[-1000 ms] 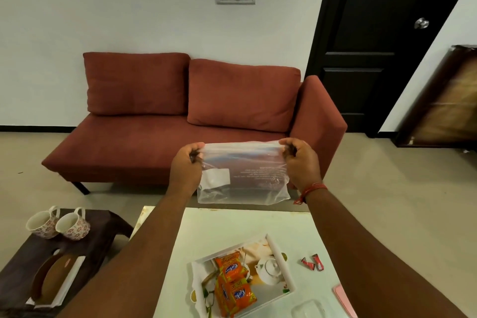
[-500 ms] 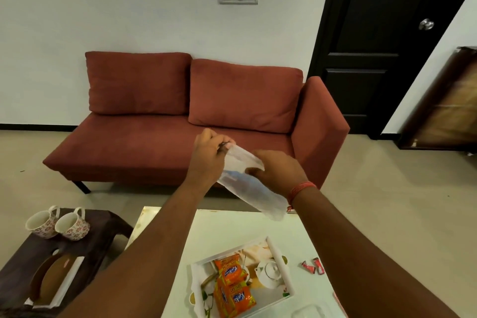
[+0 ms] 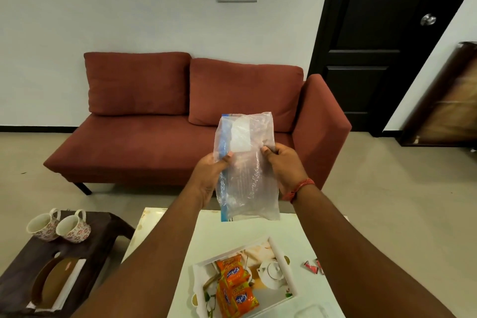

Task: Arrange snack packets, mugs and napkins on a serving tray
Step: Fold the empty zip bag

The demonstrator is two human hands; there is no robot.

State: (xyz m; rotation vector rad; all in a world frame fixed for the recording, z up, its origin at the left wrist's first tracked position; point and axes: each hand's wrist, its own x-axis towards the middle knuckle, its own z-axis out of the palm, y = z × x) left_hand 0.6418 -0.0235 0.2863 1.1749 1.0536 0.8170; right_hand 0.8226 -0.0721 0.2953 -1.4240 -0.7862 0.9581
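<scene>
Both hands hold a clear plastic zip bag [image 3: 247, 168] upright in the air above the white table [image 3: 260, 230]. My left hand [image 3: 210, 175] grips its left edge with the thumb on the front. My right hand [image 3: 282, 165] grips its right edge. The bag looks empty apart from a white label. Below, a white serving tray [image 3: 282, 261] with a teapot picture holds orange snack packets [image 3: 233, 289]. Two floral mugs [image 3: 59, 227] stand on a dark side table [image 3: 103, 235] at the left.
A red sofa [image 3: 180, 137] stands behind the white table, a black door [image 3: 382, 33] at the right. Small red wrapped sweets [image 3: 313, 266] lie right of the tray. A brown curved object on a white holder [image 3: 55, 281] sits on the side table. A clear container lid [image 3: 312, 311] shows at the bottom edge.
The bag went from stretched wide between both hands, to bunched and slanted, to upright now. Both hands have shifted to its side edges, slightly lower.
</scene>
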